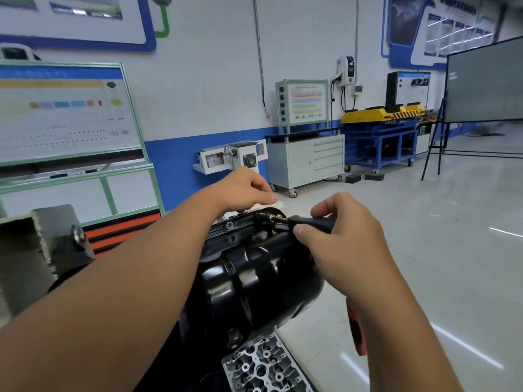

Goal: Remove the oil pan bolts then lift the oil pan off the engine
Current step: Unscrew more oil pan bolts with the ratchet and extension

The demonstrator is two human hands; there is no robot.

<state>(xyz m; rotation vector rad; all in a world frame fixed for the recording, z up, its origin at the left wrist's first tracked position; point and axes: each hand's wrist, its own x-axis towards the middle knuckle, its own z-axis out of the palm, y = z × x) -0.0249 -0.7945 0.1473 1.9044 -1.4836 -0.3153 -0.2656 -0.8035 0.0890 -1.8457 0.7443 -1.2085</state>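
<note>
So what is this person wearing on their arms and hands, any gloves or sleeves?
Nothing that shows. The left hand and right hand are bare: no gloves, rings or watch visible. Both forearms are uncovered up to the picture's edge, so no sleeve comes into view.

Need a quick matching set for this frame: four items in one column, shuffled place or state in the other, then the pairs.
Items:
1. right hand
2. left hand
3. oil pan
4. cylinder head

States:
A. glossy black, on the engine
B. bare metal, at the bottom edge of the view
C. gripping a black tool handle
D. resting at the pan's far edge

Pairs: 1-C, 2-D, 3-A, 4-B
</note>
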